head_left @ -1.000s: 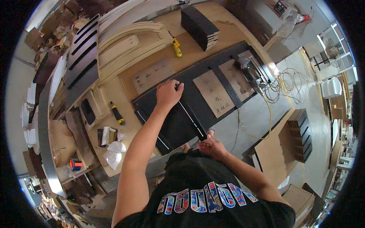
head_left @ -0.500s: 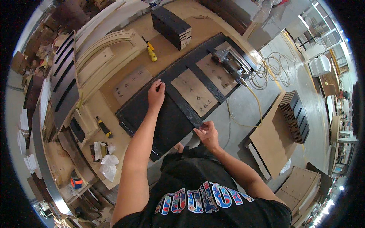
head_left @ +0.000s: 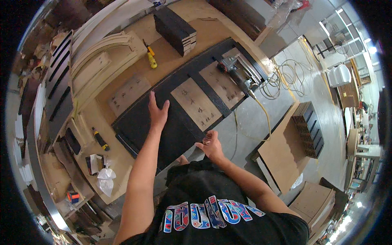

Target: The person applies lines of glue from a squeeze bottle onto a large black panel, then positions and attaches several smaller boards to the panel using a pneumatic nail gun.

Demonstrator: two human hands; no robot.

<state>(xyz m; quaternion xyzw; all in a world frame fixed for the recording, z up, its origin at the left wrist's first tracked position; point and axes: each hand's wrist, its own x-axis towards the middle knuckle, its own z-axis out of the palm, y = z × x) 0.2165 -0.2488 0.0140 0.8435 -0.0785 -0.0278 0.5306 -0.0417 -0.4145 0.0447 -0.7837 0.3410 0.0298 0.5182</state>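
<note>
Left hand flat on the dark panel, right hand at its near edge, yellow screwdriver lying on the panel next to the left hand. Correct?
Not quite. The head view shows the left hand flat on the dark panel and the right hand at its near edge, but the yellow screwdriver lies on the brown workbench beyond the panel, well away from the left hand.

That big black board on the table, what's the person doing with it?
A person is working at a wooden workbench with a long black frame lying flat on it. The left hand presses flat on a black panel at the near end of the frame. The right hand is at the panel's near edge, by the bench's front; what its fingers hold is too small to tell. A power tool with a yellow cable rests at the frame's far end.
</note>
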